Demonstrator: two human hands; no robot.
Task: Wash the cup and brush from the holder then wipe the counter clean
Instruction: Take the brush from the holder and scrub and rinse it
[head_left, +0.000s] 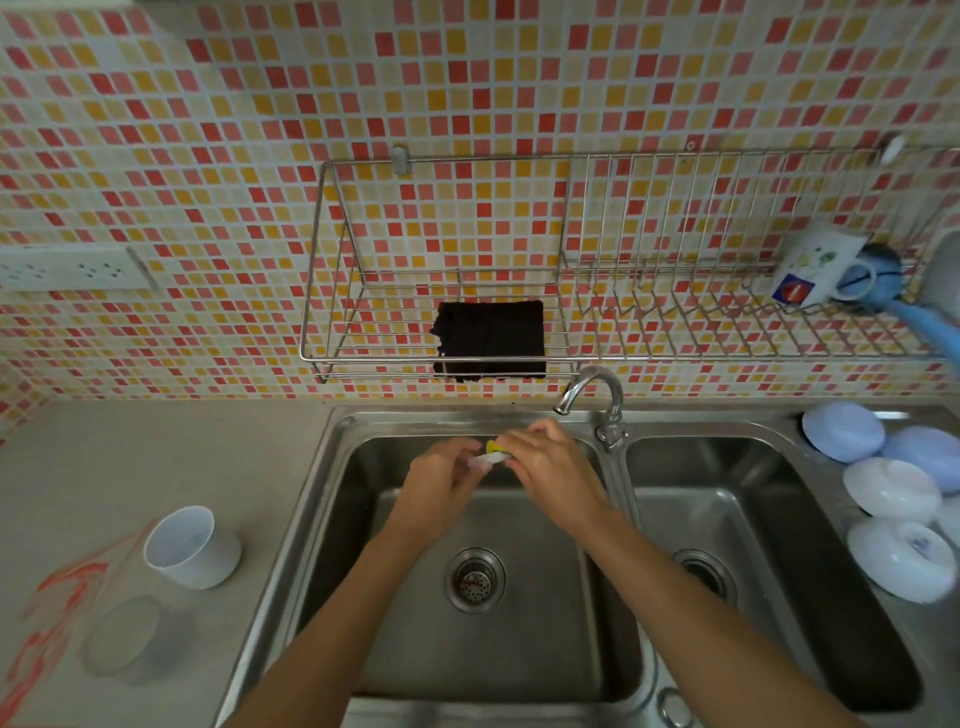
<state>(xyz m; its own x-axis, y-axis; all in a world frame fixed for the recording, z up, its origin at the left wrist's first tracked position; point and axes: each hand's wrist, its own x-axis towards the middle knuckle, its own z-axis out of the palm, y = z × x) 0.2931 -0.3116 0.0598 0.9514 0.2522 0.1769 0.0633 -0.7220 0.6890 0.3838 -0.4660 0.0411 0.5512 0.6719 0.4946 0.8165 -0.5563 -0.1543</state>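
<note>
Both gripping the small white-and-yellow brush (491, 454) over the steel left sink basin (363, 571): left hand (441, 480), right hand (545, 465). White plastic cup (189, 545) tipped on grey tabletop (130, 457).

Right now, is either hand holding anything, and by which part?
Both: the left hand and right hand pinch a small white and yellow brush from opposite ends, over the left sink basin.

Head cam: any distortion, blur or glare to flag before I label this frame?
Head view: strong wide-angle bend, the wire rack and counter edges bow; soft blur at the left edge smears the clear glass; mild sheen on the sink rim, no blown-out glare; the small white-and-yellow item between left hand and right hand is too small to identify.
</note>
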